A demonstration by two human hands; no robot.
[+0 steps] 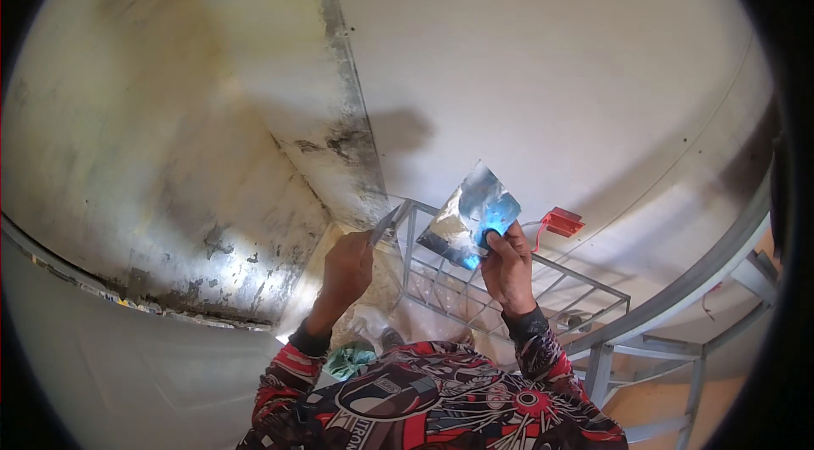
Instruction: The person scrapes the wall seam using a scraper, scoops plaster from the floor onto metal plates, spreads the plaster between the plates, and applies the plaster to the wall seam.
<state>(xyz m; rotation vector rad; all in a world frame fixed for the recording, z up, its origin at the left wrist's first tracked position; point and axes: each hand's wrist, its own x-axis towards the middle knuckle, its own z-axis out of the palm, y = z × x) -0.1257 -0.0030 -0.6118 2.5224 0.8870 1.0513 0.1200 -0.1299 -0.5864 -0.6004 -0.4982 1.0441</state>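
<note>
My left hand (342, 274) is closed around a putty knife (387, 224), whose flat grey blade points up and to the right, seen nearly edge-on. Its handle is hidden in my fist. In my right hand (509, 270) is a shiny, roughly square metal plate (469, 217), held by its lower right side. My thumb presses on its face next to a small dark round spot. Bluish and white light glares off the plate, and patches on it look smeared. The two tools are a short way apart.
A stained, peeling wall (170, 136) rises at the left, meeting a smoother white surface (543, 69). Below my hands stands a grey metal frame (585, 283). A red box (562, 221) with a cable is beyond it. A curved metal structure (661, 319) lies right; green plastic (349, 359) is low down.
</note>
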